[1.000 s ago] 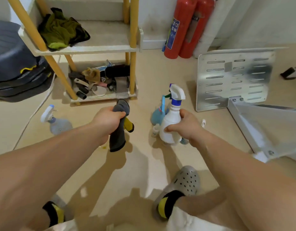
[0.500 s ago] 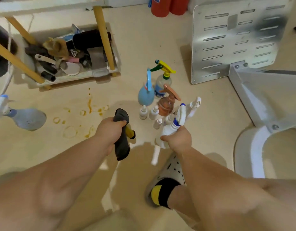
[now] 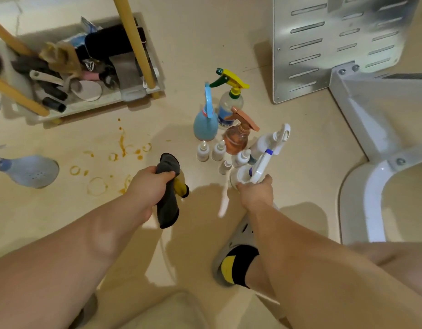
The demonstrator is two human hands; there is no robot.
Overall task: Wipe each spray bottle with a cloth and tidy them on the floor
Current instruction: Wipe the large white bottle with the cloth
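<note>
The left hand [image 3: 150,184] was closed tight around a dark cloth [image 3: 168,205]. Both ends of the cloth hung out of the fist, and a yellow bit showed beside it. The right hand [image 3: 256,192] gripped a white spray bottle [image 3: 243,176] by its neck, up off the floor [image 3: 193,43]. The fingers hid most of the bottle and it looked blurry. A pale streak [image 3: 223,200] hung below it, too smeared to make out.

Just behind it, a bunch of bottles stood close together on the floor: a blue bottle [image 3: 205,127], a clear bottle with a yellow top [image 3: 229,103], a brown bottle [image 3: 237,138], another white sprayer [image 3: 264,143] and some small white bottles [image 3: 203,150]. They partly covered each other.

Well apart, a pale blue bottle [image 3: 32,170] lay on its side. The picture's left side cut off its top.
</note>
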